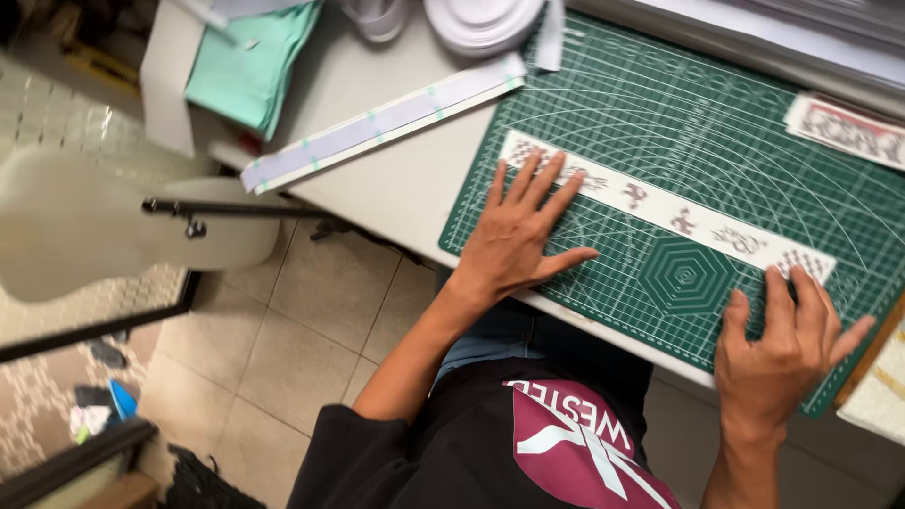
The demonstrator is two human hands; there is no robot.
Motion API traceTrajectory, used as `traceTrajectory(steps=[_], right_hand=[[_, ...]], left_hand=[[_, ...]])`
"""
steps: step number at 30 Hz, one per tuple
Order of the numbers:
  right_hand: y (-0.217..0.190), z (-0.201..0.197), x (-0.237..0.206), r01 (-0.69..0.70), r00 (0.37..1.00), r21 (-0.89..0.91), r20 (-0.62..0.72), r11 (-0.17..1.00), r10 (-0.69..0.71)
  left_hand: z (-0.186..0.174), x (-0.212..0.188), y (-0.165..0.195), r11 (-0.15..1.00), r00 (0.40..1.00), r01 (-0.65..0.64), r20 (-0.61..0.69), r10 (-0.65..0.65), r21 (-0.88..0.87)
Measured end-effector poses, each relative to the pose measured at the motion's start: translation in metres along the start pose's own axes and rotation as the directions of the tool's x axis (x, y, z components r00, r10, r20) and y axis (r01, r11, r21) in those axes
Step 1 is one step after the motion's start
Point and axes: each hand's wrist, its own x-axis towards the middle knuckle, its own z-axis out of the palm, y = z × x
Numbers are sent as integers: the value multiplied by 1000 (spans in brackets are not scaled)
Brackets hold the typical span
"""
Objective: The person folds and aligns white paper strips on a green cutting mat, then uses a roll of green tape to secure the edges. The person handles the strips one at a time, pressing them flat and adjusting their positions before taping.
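While both hands lie flat and open, gripping nothing, a long white printed strip (660,209) runs slantwise across the green cutting mat (716,123). Left hand (517,236) presses its spread fingers on the strip's upper-left end; right hand (784,341) has its fingertips touching the lower-right end, close to the mat's near edge and the table edge (396,221). Bare mat stays free above the strip. Beyond the mat's left corner lies a pale lilac strip with teal tape marks (377,123); teal sheets (250,66) sit farther left. Patterned cards (848,127) rest at the mat's right edge.
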Motion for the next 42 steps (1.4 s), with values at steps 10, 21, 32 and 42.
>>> traceTrajectory(steps=[10, 21, 32, 42], right_hand=[[48, 26, -11, 111, 993, -121, -29, 986, -115], [34, 21, -2, 107, 992, -74, -64, 992, -112], [-25, -2, 17, -16, 996, 64, -92, 998, 22], [-43, -9, 22, -65, 986, 91, -148, 994, 78]], left_hand=[[13, 6, 2, 1000, 999, 7, -47, -7, 1], [19, 5, -1, 1000, 995, -4, -103, 1, -27], [-27, 25, -10, 949, 976, -164, -185, 116, -269], [-54, 193, -15, 929, 841, -367, -405, 358, 59]])
